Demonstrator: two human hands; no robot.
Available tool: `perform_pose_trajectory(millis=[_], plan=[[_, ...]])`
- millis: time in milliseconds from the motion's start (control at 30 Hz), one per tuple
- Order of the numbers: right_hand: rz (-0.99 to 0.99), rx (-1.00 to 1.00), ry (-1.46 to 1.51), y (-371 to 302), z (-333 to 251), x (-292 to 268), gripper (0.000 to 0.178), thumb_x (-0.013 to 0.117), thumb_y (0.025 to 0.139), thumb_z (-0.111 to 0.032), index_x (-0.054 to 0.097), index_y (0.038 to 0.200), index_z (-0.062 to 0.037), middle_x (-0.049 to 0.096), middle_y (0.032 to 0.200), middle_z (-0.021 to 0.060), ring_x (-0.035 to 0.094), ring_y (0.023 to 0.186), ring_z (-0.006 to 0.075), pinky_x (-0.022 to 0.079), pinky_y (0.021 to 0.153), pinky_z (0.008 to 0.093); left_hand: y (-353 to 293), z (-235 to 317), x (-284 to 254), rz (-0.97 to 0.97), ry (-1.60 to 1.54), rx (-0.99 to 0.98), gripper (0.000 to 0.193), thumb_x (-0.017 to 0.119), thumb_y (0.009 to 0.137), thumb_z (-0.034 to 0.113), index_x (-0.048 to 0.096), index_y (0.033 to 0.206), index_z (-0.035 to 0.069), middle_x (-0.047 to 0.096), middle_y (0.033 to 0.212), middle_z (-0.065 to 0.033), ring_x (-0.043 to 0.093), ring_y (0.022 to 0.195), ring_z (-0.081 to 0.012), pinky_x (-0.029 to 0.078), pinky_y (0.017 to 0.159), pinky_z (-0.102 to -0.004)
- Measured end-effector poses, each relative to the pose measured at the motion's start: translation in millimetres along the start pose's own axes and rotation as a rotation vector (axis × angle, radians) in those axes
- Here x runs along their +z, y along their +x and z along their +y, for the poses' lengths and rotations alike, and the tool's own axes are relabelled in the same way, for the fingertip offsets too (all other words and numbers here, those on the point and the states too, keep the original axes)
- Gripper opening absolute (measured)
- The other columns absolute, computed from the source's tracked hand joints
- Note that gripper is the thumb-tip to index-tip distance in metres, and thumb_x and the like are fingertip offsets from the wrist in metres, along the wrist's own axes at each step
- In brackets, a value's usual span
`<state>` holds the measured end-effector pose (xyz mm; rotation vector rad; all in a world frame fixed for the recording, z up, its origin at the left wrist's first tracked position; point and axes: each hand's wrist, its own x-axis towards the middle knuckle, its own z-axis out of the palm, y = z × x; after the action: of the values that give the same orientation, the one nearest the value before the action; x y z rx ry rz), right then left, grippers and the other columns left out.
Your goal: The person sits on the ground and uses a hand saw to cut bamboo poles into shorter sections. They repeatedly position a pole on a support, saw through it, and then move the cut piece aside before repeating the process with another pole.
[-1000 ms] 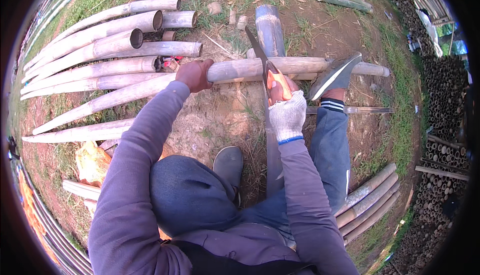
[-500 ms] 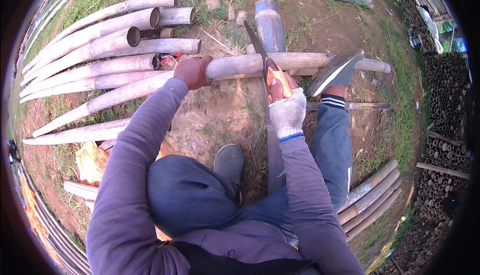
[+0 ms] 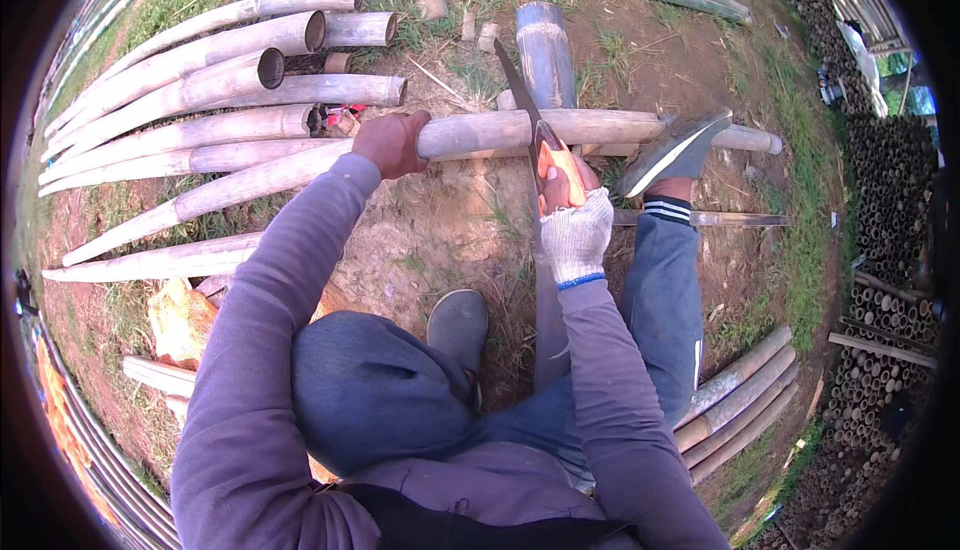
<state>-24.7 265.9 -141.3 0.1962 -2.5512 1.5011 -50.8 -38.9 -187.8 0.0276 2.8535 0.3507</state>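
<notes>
Left hand (image 3: 392,145) is bare and clamped over the top of a long, pale, round bamboo pole (image 3: 600,127) that crosses the middle of the frame in the head view. Right hand (image 3: 576,220), in a white knit glove with a blue cuff edge and bare fingers poking out, is wrapped around the handle of a hand saw (image 3: 548,155) with an orange grip and a dark, narrow blade. The saw sits just right of frame center, blade across the pole and tip angled toward the top. Can't tell how deep it's in, if at all.

Right foot's in a grey shoe with a white stripe (image 3: 690,150), planted on the pole right of the saw. The other grey shoe (image 3: 458,330) is on the dirt near center.

Just above the pole there's a thick, short grey bamboo piece (image 3: 547,55) pointing up the frame. Upper left is a bunch of pale, hollow bamboo poles (image 3: 240,25), with greener poles (image 3: 690,0) at upper right and a few more brownish poles (image 3: 735,410) lower right. Far right edge: a huge stack of cut bamboo (image 3: 890,190), round ends out. An orange sack (image 3: 180,322) sits lower left, next to the sleeve.
</notes>
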Motion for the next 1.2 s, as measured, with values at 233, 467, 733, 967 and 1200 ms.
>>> perform_pose_trajectory(millis=[233, 467, 733, 967, 1200], plan=[[-0.253, 0.231, 0.185, -138, -25, -113, 0.042, 0.063, 0.109, -0.025, 0.065, 0.137, 0.0064, 0.074, 0.126, 0.0187, 0.073, 0.110, 0.0290, 0.056, 0.092, 0.0429, -4, -11, 0, 0.008, 0.023, -0.041, 0.060, 0.087, 0.078, 0.036, 0.064, 0.129, 0.015, 0.078, 0.108, -0.0161, 0.076, 0.102, -0.0388, 0.060, 0.087, -0.0513], [-0.002, -0.046, -0.022, -27, 5, -15, 0.034, 0.067, 0.108, -0.021, 0.068, 0.131, 0.0042, 0.075, 0.106, 0.0134, 0.070, 0.092, 0.0197, 0.057, 0.083, 0.0343, 8, -4, 4, 0.023, 0.009, 0.025, 0.063, 0.089, 0.077, 0.036, 0.063, 0.131, 0.015, 0.078, 0.110, -0.0165, 0.075, 0.103, -0.0390, 0.059, 0.089, -0.0525], [-0.185, 0.146, 0.199, -154, -9, -107, 0.050, 0.064, 0.109, -0.031, 0.060, 0.143, 0.0055, 0.071, 0.100, 0.0072, 0.056, 0.062, 0.0053, 0.049, 0.060, 0.0235, -3, -12, -1, -0.024, 0.029, -0.056, 0.065, 0.090, 0.078, 0.039, 0.063, 0.132, 0.015, 0.078, 0.112, -0.0176, 0.075, 0.105, -0.0376, 0.060, 0.091, -0.0510], [0.005, -0.031, 0.085, -29, 22, -9, 0.036, 0.067, 0.109, -0.022, 0.066, 0.133, 0.0047, 0.074, 0.107, 0.0099, 0.066, 0.086, 0.0130, 0.056, 0.076, 0.0299, 7, 0, 2, 0.042, -0.007, 0.029, 0.060, 0.088, 0.077, 0.034, 0.064, 0.128, 0.013, 0.078, 0.105, -0.0178, 0.075, 0.100, -0.0402, 0.059, 0.089, -0.0522], [-0.145, 0.132, 0.212, -137, -4, -89, 0.046, 0.063, 0.109, -0.028, 0.062, 0.140, 0.0064, 0.073, 0.113, 0.0126, 0.064, 0.090, 0.0168, 0.051, 0.080, 0.0313, -7, -11, 2, 0.044, 0.008, -0.019, 0.060, 0.088, 0.076, 0.033, 0.064, 0.127, 0.014, 0.078, 0.106, -0.0179, 0.075, 0.101, -0.0403, 0.059, 0.089, -0.0515]])
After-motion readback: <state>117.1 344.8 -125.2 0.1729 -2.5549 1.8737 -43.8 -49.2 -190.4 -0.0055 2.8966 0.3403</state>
